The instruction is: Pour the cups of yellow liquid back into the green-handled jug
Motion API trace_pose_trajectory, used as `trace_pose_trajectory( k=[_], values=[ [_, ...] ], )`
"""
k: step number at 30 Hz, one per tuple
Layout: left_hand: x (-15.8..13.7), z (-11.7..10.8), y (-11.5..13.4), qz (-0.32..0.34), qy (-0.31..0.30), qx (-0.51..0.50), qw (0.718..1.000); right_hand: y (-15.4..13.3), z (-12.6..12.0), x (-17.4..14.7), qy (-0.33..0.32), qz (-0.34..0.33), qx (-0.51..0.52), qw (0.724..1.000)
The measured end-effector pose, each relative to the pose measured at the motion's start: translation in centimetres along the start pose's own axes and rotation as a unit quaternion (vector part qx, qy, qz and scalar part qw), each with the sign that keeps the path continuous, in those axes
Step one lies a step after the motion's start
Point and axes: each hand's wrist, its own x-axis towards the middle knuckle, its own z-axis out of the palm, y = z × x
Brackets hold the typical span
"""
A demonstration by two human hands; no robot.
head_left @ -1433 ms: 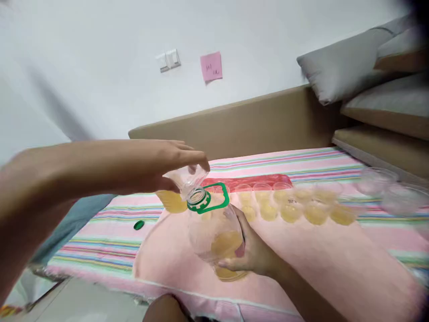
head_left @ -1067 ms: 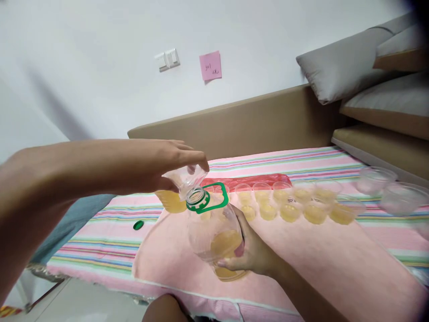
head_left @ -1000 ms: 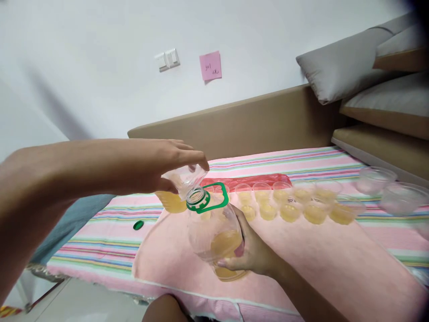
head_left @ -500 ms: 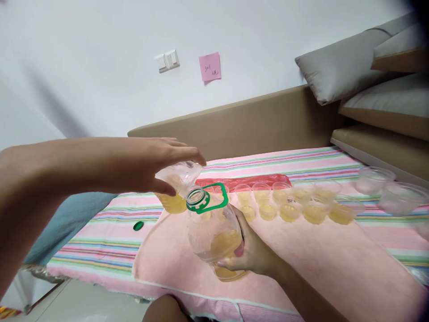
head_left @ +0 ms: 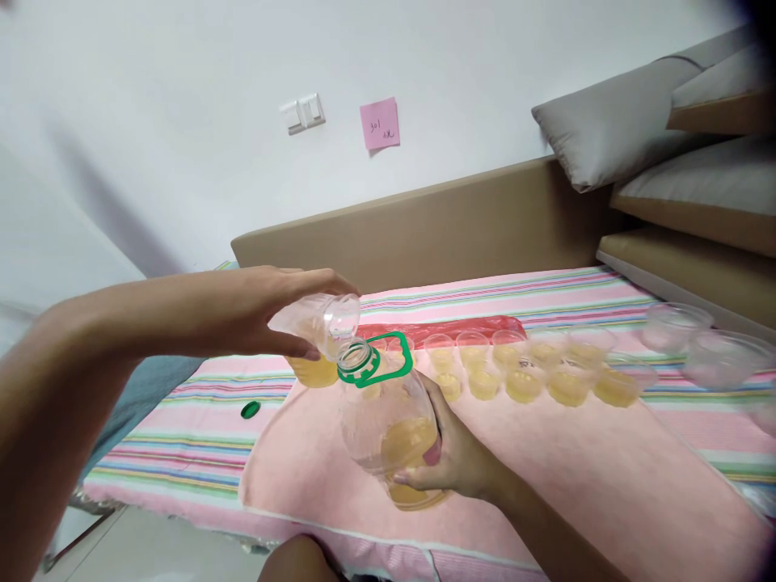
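My left hand (head_left: 291, 311) is closed around a clear plastic cup (head_left: 340, 315), tipped on its side with its open end facing right. The cup sits just above the uncapped mouth of a big clear plastic bottle (head_left: 364, 428); whether they touch I cannot tell. A green handle ring circles the bottle's neck. My right hand (head_left: 452, 453) grips the bottle's right side low down, keeping it tilted to the left, with yellow liquid in its lower part. Behind my left hand stands another clear container of yellow liquid (head_left: 314, 372), partly hidden. A green cap (head_left: 250, 410) lies on the striped sheet.
Two rows of clear cups with yellow liquid (head_left: 522, 386) stand right of the bottle, before a red plastic bag (head_left: 449, 325). Further right are clear cups (head_left: 727, 356). Grey cushions (head_left: 612, 121) pile up at the back right, beside a brown backrest (head_left: 424, 214).
My left hand has dropped slightly and shifted left, turning the cup so its open end shows more. The bottle and my right hand have stayed nearly still.
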Motion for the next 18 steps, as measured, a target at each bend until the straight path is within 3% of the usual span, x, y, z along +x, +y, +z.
trace_pose_trajectory(
  k=[2, 3, 9, 14, 18],
  values=[
    [-0.3, -0.1, 0.2, 0.024, -0.105, 0.008, 0.994, -0.1, 0.0, 0.0, 0.000, -0.012, 0.009, 1.000],
    [-0.4, -0.1, 0.2, 0.028, -0.123, 0.005, 0.992, 0.0, 0.0, -0.1, 0.002, -0.017, 0.006, 1.000],
    [-1.6, 2.2, -1.4, 0.049, -0.035, -0.122, 0.991, 0.8, -0.3, -0.3, 0.003, -0.008, -0.007, 1.000],
    [-2.3, 6.9, -2.5, 0.016, 0.027, -0.333, 0.942, 1.3, -0.2, 0.1, 0.000, -0.017, -0.020, 1.000],
    [-2.6, 10.3, -2.7, 0.001, 0.123, -0.413, 0.903, 1.1, -0.2, 0.2, -0.010, -0.018, -0.014, 1.000]
  ],
)
